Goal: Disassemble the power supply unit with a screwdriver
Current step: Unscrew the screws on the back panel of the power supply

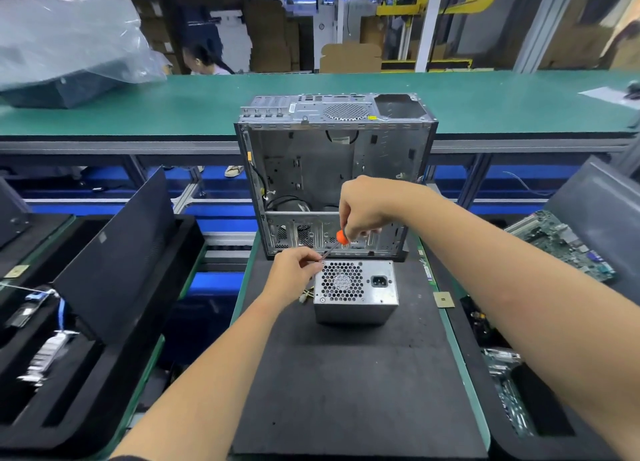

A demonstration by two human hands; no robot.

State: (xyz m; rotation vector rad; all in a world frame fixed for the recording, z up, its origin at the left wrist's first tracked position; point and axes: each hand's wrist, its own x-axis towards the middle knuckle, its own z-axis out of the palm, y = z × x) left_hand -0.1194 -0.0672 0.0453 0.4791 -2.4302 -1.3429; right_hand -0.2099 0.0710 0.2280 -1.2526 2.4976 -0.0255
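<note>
Forearms lead to my left hand pinching the screwdriver shaft at the power supply unit's far-left corner; right hand grips the handle. Unit sits unclamped on the desk: a slipped tip could shift it.

The power supply unit is cased in dull grey sheet metal, perforated with a honeycomb grille. A matt black foam-like mat is laid beneath it. The computer case is made of bare, scuffed metal. The screwdriver is fitted with a glossy orange plastic collar and a thin metal shaft.
</note>
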